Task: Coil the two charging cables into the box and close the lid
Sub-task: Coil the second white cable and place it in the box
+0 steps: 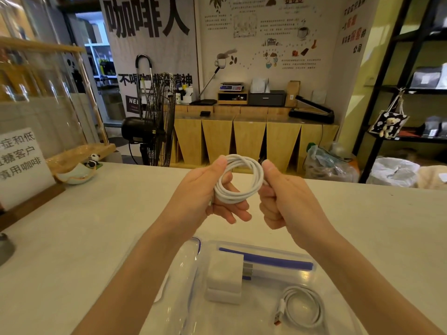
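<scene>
A white charging cable (251, 189) is wound into a loop and held up over the counter between both hands. My left hand (205, 192) grips its left side, fingers through the loop. My right hand (283, 201) pinches the right side with the thumb up. Below them a clear plastic box (321, 274) with a blue seal strip lies open near the front edge. Inside it rest a second white coiled cable (304, 308) and a white charger plug (225, 276). The clear lid (183, 267) lies to the box's left.
The pale counter (96, 238) stretches around the box. At the far left stand a printed sign in a wooden base (21, 163) and a small panda dish (79, 172). A fan and wooden cabinets stand beyond the counter.
</scene>
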### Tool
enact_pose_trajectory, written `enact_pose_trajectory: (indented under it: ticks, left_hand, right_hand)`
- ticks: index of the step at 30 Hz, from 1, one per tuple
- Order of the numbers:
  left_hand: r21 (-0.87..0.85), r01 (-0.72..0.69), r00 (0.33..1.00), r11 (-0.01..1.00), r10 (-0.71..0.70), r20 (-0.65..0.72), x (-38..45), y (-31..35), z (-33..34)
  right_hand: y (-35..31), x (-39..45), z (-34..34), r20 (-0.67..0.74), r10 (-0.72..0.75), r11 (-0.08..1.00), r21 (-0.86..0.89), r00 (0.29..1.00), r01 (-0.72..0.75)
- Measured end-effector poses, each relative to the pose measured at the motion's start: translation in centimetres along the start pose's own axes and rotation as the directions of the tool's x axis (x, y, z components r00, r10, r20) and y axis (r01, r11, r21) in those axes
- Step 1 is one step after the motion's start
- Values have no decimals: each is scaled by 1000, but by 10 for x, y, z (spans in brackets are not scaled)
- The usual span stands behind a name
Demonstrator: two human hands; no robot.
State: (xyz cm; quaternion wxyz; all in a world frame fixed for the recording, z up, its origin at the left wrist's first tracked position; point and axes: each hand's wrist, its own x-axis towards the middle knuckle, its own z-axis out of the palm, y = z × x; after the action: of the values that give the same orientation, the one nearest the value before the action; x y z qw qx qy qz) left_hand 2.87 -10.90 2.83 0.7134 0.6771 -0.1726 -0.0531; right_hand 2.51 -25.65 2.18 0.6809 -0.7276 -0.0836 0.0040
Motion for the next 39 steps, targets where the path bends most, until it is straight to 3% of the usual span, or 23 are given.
enact_pose_trajectory:
  ticks: [3, 6, 11, 15, 21, 29, 35, 39]
  left_hand:
    - [38, -12, 1000, 999, 12, -2, 1, 4, -8]
    - [73, 8, 1000, 997, -10, 17, -1, 4, -9]
    - [342, 152, 975, 927, -197, 103, -3, 1, -10]
    - [506, 222, 939, 833, -322, 118, -11, -5, -3]
    - [610, 257, 880, 749, -442, 172, -33, -28, 2]
    - [741, 196, 904, 643, -412, 118, -49, -47, 8]
    - [931, -3, 893, 366, -417, 168, -52, -55, 14]
    - [979, -78, 887, 188, -436, 154, -52, -62, 21]
  right_hand:
    - [-6, -1, -4, 112, 96, 995, 7, 989, -98]
    - [-13, -3, -16, 195, 153, 986, -93, 969, -138]
    - [-8, -10, -29, 266, 158, 921, -387, 951, -45]
    - [10, -18, -32, 267, 207, 913, -399, 941, -88]
    - [30, -41, -36, 432, 307, 932, -318, 848, -176]
    - [44, -51, -28, 371, 448, 868, -398, 814, -297]
    - [52, -56, -21, 355, 494, 812, -515, 794, -275]
    - [60, -53, -15, 312, 481, 742, -643, 819, -190]
